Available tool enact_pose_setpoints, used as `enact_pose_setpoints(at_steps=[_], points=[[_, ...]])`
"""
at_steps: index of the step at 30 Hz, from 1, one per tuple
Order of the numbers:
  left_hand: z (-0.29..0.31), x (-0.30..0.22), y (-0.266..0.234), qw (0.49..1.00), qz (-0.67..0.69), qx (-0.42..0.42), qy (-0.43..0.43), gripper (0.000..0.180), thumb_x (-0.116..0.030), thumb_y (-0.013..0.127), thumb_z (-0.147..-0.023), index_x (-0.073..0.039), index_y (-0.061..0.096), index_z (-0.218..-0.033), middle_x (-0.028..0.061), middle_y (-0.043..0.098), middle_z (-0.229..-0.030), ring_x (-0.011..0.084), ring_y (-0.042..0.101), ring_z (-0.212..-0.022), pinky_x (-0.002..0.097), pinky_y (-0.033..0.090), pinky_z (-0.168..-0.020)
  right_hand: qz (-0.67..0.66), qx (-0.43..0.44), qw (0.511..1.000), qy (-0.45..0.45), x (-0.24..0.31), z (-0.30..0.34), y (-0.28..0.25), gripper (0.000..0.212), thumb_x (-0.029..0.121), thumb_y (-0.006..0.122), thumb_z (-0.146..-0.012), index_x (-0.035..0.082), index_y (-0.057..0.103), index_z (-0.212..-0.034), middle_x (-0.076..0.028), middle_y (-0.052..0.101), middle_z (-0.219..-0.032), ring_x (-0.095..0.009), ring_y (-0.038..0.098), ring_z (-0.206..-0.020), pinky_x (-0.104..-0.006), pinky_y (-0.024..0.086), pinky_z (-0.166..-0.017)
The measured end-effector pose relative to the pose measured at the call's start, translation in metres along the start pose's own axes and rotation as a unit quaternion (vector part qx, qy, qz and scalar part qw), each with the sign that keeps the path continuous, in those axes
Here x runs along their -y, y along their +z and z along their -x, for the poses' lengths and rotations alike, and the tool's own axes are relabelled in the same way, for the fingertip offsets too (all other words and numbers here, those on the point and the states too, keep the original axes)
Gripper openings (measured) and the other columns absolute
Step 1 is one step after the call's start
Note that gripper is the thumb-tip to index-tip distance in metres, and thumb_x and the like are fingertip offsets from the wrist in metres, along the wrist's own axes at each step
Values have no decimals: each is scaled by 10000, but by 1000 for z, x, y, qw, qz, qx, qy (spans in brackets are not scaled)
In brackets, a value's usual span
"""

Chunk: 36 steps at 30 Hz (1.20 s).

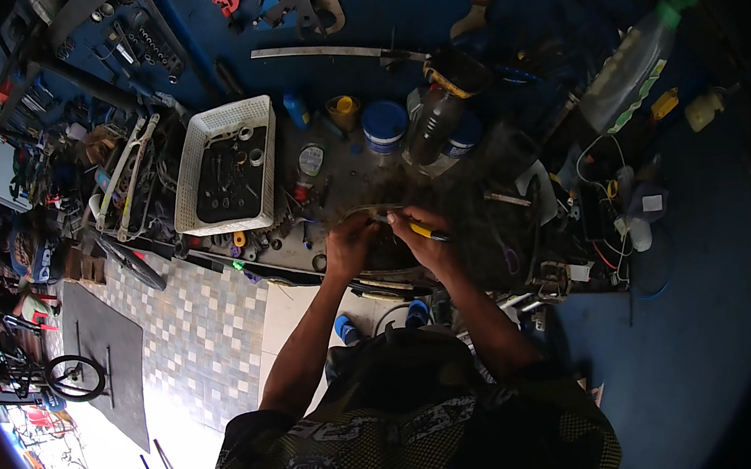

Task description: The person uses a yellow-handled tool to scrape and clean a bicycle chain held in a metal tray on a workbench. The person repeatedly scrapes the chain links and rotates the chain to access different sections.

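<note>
Yellow-handled tool [429,232], clamped in the right hand [414,244], should feel light and stiff, best gripped by its handle; whether the curled left hand [349,242] clamps anything, I cannot tell.

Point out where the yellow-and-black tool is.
The yellow-and-black tool is in the right hand, just right of centre in the head view, with the left hand nearby on its left.

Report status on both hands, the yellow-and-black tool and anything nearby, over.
Right hand gripping yellow-and-black tool. Left hand close beside, its grip unclear. White basket off left, dark bottle beyond the hands.
</note>
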<state>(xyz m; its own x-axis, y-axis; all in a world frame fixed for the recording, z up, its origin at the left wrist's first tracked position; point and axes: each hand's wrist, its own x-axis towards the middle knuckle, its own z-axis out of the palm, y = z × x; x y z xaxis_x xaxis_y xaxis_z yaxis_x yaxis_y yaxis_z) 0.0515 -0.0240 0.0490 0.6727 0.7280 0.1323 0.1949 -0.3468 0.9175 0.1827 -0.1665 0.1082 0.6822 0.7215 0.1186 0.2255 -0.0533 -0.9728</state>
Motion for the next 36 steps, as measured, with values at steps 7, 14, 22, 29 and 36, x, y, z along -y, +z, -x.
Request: enact_pose_setpoints(at_steps=[7, 14, 22, 29, 36], points=[[0, -6, 5, 1000, -27, -11, -6, 295, -195, 800, -920, 5, 763, -1134, 131, 788, -931, 169, 746, -846, 327, 563, -774, 24, -22, 999, -22, -10, 4, 4, 318, 314, 737, -1004, 5, 723, -931, -17, 668, -719, -69, 611, -683, -271, 479, -629], [-3, -21, -14, 967, 183, 62, -166, 244, -296, 729, -1010, -66, 754, -1087, -31, 625, -746, 24, 523, -622, 229, 383, -507, 51, 19, 990, 128, -74, 12, -7, 252, 285, 732, -991, 36, 751, -1024, -75, 705, -736, -126, 652, -657, -323, 507, -621], [-2, -15, -12, 924, 314, 62, -210, 301, -247, 728, -1003, -23, 695, -1201, 36, 743, -896, 63, 610, -665, 241, 444, -513, 155, 40, 979, -129, -92, 41, -11, 230, 272, 806, -929, 66, 712, -966, -39, 721, -819, -161, 677, -691, -345, 539, -651], [4, 0, -4, 960, 172, 37, -219, 213, -170, 763, -954, -23, 725, -1103, 67, 763, -882, 83, 642, -652, 267, 482, -493, 67, -20, 994, 81, -35, 0, 2, 401, 416, 722, -984, 40, 654, -863, -30, 632, -691, -115, 589, -658, -331, 455, -595], [10, -13, -4, 994, 19, -22, -105, 225, -125, 809, -892, 34, 705, -1013, 98, 744, -777, 110, 670, -648, 302, 524, -569, 109, -87, 987, 80, -17, -9, 24, 363, 378, 740, -964, 49, 648, -843, -130, 680, -729, -203, 678, -674, -375, 496, -611]])
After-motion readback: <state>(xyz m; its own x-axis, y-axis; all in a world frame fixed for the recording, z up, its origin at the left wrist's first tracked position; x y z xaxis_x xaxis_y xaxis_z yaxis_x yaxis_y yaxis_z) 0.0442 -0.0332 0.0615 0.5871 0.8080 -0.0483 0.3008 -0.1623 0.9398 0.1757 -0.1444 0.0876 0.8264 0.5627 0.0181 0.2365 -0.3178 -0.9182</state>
